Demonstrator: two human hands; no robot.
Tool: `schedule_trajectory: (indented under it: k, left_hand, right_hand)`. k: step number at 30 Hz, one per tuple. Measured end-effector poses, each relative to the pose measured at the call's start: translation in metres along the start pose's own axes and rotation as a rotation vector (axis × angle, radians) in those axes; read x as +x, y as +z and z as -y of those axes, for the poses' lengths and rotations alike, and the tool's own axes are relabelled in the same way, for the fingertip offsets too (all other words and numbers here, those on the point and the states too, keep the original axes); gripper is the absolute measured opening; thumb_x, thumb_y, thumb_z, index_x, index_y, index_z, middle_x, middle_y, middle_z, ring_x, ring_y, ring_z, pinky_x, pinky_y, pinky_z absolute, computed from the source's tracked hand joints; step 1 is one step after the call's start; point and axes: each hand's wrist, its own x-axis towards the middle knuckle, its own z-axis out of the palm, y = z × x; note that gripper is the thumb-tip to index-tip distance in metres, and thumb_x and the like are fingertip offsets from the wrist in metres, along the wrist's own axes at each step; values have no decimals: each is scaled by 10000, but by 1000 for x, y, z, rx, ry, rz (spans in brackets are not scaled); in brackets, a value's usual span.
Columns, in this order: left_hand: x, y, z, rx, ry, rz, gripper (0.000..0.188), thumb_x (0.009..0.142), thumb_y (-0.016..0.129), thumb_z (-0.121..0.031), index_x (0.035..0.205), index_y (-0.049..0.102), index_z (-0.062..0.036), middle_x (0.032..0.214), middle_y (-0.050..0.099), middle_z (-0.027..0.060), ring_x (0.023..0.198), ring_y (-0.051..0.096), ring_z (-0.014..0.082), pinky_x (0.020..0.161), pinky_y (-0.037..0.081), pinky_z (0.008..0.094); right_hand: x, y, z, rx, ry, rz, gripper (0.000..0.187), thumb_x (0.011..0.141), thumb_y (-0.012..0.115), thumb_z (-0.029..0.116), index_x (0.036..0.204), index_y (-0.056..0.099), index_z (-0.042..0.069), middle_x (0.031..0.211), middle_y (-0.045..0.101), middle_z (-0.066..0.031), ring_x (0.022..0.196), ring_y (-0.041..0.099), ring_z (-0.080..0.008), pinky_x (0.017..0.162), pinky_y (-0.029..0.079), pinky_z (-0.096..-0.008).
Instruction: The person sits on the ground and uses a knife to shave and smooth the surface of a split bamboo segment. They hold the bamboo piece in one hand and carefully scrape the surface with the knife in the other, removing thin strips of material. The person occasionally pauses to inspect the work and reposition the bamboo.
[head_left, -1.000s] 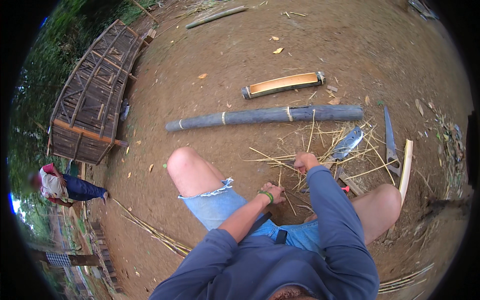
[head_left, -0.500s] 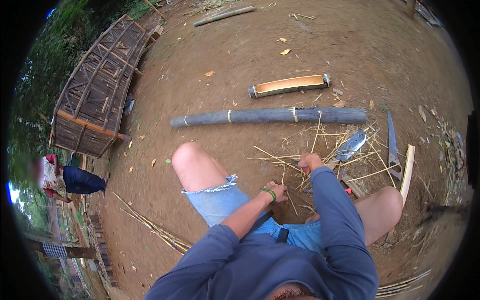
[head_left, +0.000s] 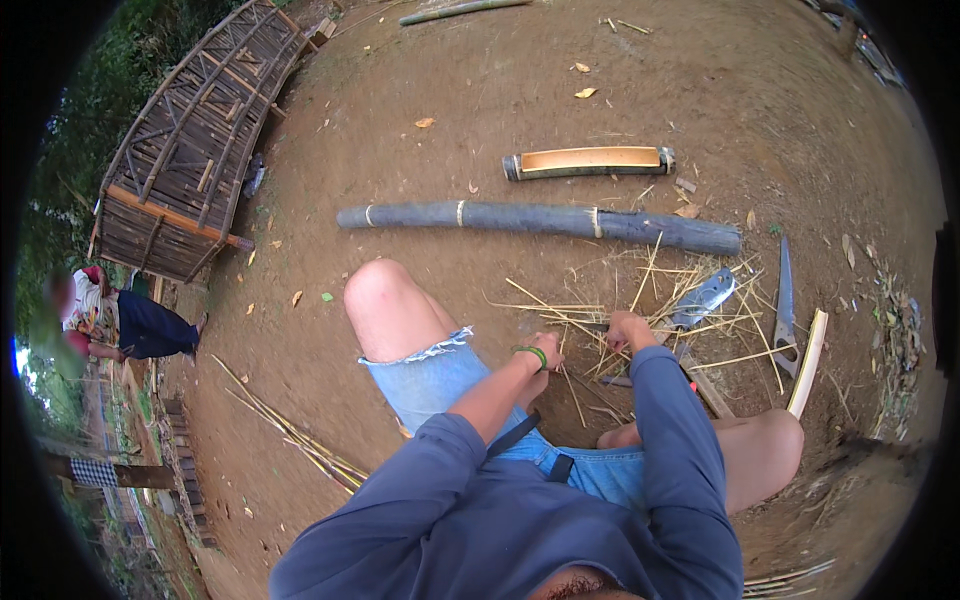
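My left hand (head_left: 545,349), with a green band at the wrist, is closed on a thin bamboo strip (head_left: 562,352) in front of my lap. Just to its right, my right hand (head_left: 628,331) is closed around what looks like a knife, whose short dark blade (head_left: 594,326) points left toward the left hand. The handle is hidden in my fingers. Pale thin strips (head_left: 640,292) lie scattered under and beyond both hands. Close to the right hand is a shiny flat silver-blue piece (head_left: 704,297).
A hand saw (head_left: 785,300) and a split bamboo piece (head_left: 809,362) lie at right. Beyond my knees are a thick bamboo pole (head_left: 530,218) and a cut-open bamboo section (head_left: 590,162). Long strips (head_left: 300,440) lie at left. A person (head_left: 135,318) is near a bamboo structure (head_left: 190,150).
My left hand has moved forward, away from my lap and closer to the right hand. The right hand has shifted slightly, and the dark blade now shows between them. The view has tilted a little.
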Motion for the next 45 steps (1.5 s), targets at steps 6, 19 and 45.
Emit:
schedule_trajectory:
  k: [6,19,45]
  left_hand:
    - [7,-35,-11,-4,-153,-120,640,835,694,-383,1387,508,-119,1362,598,190,1286,551,360,1095,402,538]
    - [148,-135,-10,117,-110,-432,982,745,839,-338,1549,306,-156,1583,320,173,1491,247,367,1177,223,638]
    - [217,-174,21,449,263,-351,902,524,924,-280,1312,502,-158,1216,598,166,1092,630,394,957,527,463]
  right_hand:
    - [-19,10,-21,30,30,-19,121,780,735,108,845,765,10,863,775,-88,793,760,-207,727,600,-350]
    - [-183,-98,-80,-435,-57,-220,215,800,675,177,942,740,30,988,727,-186,966,698,-356,839,574,-453]
    - [-258,-76,-267,72,134,-718,195,822,689,124,988,709,24,868,680,-242,869,663,-422,768,518,-478]
